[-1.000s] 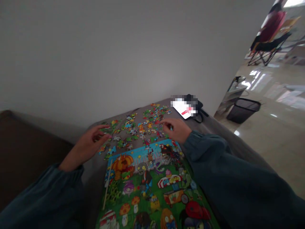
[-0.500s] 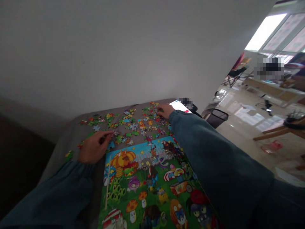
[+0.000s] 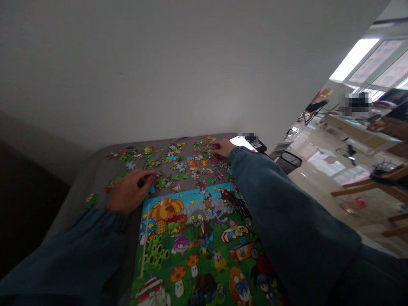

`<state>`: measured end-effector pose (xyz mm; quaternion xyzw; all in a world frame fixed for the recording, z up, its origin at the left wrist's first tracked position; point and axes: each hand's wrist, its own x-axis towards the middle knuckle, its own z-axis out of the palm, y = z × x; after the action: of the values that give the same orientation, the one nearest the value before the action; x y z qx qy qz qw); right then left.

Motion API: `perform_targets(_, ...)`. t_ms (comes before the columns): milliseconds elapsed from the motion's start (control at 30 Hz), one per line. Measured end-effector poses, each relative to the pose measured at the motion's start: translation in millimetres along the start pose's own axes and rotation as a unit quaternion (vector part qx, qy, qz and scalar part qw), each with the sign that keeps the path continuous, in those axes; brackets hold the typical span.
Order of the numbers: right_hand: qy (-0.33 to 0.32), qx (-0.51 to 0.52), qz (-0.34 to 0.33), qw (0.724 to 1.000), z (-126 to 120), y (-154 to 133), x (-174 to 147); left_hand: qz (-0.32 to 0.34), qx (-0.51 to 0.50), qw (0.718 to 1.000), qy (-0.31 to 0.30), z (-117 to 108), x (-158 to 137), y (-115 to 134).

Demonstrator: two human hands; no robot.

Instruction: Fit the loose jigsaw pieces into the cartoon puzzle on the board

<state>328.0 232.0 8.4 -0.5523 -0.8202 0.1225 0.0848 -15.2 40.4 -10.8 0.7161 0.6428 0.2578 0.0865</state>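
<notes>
Puzzle pieces point(image 3: 193, 163) lie scattered between the pinched left hand point(image 3: 131, 191) and the curled right hand point(image 3: 222, 147), and beyond the left; whether either grips a piece, I cannot tell. The right reaches farther out than a second ago.

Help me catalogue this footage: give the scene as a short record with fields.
Left hand: fingertips at a small grey piece; grip unclear
Right hand: at the far-right pieces, beside a lit screen
Jigsaw pieces: loose, scattered beyond the picture
Cartoon picture: flat, partly behind the right sleeve
Surface: grey fabric
Right background: dark bin on the floor
</notes>
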Motion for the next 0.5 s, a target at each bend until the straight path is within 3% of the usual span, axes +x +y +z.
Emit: perform_targets(500,-0.005,-0.01,0.098,0.995,-2,-29,-6,0.031,0.002,0.999,0.014,2,-1,3)
